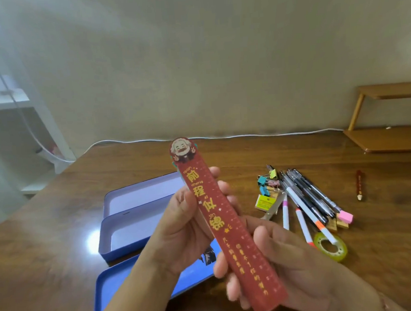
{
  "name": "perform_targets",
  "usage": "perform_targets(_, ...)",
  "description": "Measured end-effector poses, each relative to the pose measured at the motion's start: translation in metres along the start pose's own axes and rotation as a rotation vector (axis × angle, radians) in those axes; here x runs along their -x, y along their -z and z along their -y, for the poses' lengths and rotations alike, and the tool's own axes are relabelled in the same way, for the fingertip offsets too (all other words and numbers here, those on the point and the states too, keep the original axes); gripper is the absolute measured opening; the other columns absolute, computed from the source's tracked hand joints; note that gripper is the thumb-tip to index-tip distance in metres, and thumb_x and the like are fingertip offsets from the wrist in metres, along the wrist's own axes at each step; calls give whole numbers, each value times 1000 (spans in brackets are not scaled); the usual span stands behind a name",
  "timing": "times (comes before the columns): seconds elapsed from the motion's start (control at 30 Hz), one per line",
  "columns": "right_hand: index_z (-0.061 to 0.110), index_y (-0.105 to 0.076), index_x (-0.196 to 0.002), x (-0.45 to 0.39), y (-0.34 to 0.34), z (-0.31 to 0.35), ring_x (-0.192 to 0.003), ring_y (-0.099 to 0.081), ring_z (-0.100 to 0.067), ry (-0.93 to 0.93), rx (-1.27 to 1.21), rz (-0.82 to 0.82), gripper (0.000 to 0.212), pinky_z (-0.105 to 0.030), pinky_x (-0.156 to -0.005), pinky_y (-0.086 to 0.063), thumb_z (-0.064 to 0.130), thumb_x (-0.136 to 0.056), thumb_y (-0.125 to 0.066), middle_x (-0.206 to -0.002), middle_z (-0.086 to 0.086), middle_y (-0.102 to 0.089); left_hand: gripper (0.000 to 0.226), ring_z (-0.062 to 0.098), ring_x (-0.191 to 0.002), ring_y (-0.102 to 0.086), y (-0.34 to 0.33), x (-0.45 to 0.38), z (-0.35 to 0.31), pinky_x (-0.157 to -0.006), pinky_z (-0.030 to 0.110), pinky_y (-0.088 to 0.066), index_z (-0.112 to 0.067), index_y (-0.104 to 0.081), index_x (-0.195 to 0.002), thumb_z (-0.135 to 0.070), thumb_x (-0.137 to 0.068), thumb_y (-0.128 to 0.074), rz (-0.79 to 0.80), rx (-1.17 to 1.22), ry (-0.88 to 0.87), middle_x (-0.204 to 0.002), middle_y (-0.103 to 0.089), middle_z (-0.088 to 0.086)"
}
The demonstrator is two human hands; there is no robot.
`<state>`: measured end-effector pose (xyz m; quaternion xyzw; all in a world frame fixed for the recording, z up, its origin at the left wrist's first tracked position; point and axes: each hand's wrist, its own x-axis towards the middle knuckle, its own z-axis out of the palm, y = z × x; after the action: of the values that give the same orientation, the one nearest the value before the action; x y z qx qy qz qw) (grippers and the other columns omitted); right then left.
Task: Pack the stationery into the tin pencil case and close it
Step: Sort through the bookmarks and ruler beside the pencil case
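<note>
Both hands are holding a red ruler (225, 228) above the table (48, 237), by the open tin (129, 222).
Left hand (182, 226) is gripping its middle, right hand (278, 264) its lower end; thin, light, probably stiff, best pinched by its edges.

The ruler (224, 224) is deep red with yellow-gold characters, tick marks along one edge and a cartoon figure printed at its top end. The tin pencil case (132, 228) is lilac inside, and its lid (125, 284) is a stronger blue with a dark picture. The table (48, 237) is brown wood grain. The binder clips (268, 184) are teal, yellow and pink. The eraser (346, 217) is pink, the tape roll (331, 247) yellow-green, and the highlighters (300, 221) white with pink and orange bands.
</note>
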<state>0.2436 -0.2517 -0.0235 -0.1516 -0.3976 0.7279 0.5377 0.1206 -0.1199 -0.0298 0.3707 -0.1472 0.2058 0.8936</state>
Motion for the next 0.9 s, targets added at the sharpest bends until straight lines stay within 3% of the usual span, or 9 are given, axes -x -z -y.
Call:
perform_targets(0.1,14,-63,-101,3,5,9,-85,-73,-34,13,131,-187,12,-37,-68,-60,22,-92,-64,-106,-29,-67,43,25,-108,-64,5,1,-8,-94,38,-53,-8,-57,-128,-24,-90,-69,-58,-75,-59,-114,-66,10)
perform_targets(0.2,18,-64,-93,5,11,14,-67,-72,-36,94,408,-470,34,-37,-53,-58,31,-71,-86,-92,-25,-72,47,22,-97,-69,7,0,-15,-80,36,-57,-13,-67,-116,-30,-75,-83,-219,-253,-141,-103,-69,7)
perform_targets(0.27,27,-64,-84,5,10,12,-58,-70,-25,178,785,-629,36,-35,-52,-56,47,-64,-86,-79,-11,-73,50,25,-93,-70,7,-3,-17,-77,36,-60,-13,-70,-111,-28,-68,-89,-319,-331,-194,-99,-71,9)
perform_targets(0.33,28,-60,-86,7,9,6,-56,-61,-6,261,1299,-766,40,-18,-54,-50,57,-65,-78,-76,10,-67,49,27,-94,-71,7,-4,-16,-76,36,-60,-11,-70,-108,-25,-66,-90,-360,-372,-225,-98,-72,12)
perform_targets(0.4,33,-53,-81,7,7,4,-60,-55,0,296,1666,-762,33,-4,-49,-36,58,-68,-70,-81,24,-59,48,28,-95,-70,7,-4,-14,-76,38,-60,-10,-70,-108,-23,-67,-89,-358,-393,-214,-99,-72,14)
perform_targets(0.57,31,-55,-84,9,6,8,-60,-53,-5,207,1691,-701,33,-11,-48,-37,60,-72,-66,-82,23,-60,57,25,-99,-71,7,-3,-18,-77,39,-59,-16,-69,-118,-29,-67,-88,-396,-465,-218,-111,-73,11)
perform_targets(0.73,36,-54,-95,9,4,10,-76,-58,0,161,1676,-659,31,-11,-61,-44,53,-76,-72,-95,34,-57,82,28,-96,-71,8,0,-34,-73,42,-60,-31,-45,-144,-31,-71,-85,-435,-527,-390,-123,-67,12)
perform_targets(0.8,39,-54,-93,9,2,10,-77,-57,4,159,1676,-657,29,-9,-61,-42,51,-76,-74,-95,38,-55,75,28,-96,-70,8,2,-37,-73,42,-60,-30,-46,-143,-27,-77,-81,-416,-567,-414,-117,-67,10)
perform_targets(0.9,38,-53,-90,10,1,11,-70,-56,-2,238,1704,-670,27,-10,-54,-40,50,-77,-74,-91,30,-58,62,29,-96,-70,8,3,-38,-75,40,-59,-25,-54,-137,-23,-81,-78,-399,-540,-409,-110,-65,9)
